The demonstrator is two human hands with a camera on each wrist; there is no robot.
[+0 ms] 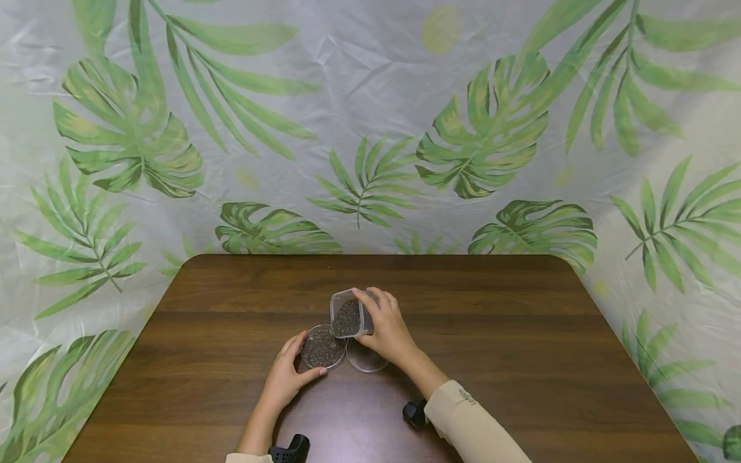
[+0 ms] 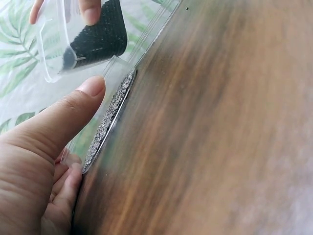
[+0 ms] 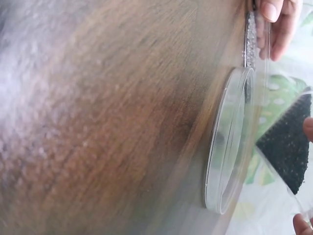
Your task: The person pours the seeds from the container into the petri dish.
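In the head view, my left hand (image 1: 282, 381) holds a round clear petri dish (image 1: 333, 367), with thumb and fingers on opposite sides of its rim. A layer of dark grainy soil (image 1: 321, 347) covers the dish's bottom. My right hand (image 1: 386, 325) grips a clear square plastic container (image 1: 341, 296), tilted over the dish's right side. Dark soil (image 2: 100, 39) lies banked against the container's lower wall in the left wrist view. Right beside the filled dish, partly under the container and right hand, sits a clear round dish or lid (image 3: 214, 198) holding no soil.
The brown wooden table (image 1: 509, 347) stretches out around the hands. Behind its far edge hangs a pale curtain (image 1: 370, 96) with green leaf prints. A small dark speck (image 2: 187, 8) lies on the wood in the left wrist view.
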